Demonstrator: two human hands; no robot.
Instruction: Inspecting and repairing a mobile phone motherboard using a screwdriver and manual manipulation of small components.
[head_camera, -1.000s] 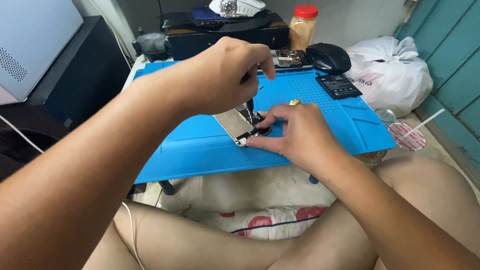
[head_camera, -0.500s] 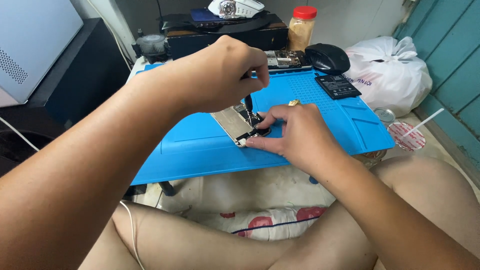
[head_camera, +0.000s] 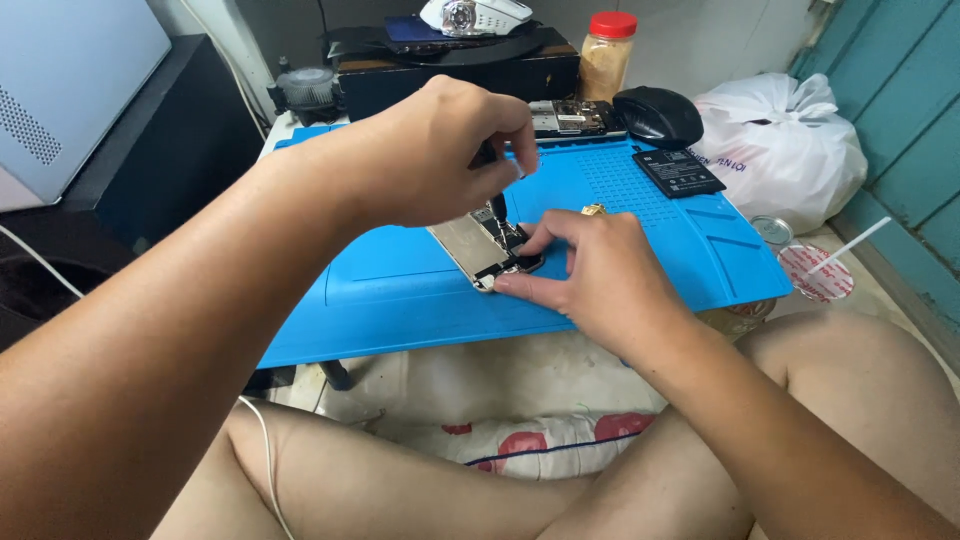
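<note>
Left hand (head_camera: 440, 150) pinched a screwdriver (head_camera: 497, 212) upright over the opened phone (head_camera: 480, 250); right hand (head_camera: 590, 280) pinched its near edge. A slip might scratch the parts.

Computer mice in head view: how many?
2. A white mouse on the dark box at the back; a black mouse at the blue mat's far edge. Others may be hidden.

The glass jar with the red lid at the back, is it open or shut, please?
Shut: the glass jar stands upright behind the blue silicone mat, its red lid seated on top.
</note>
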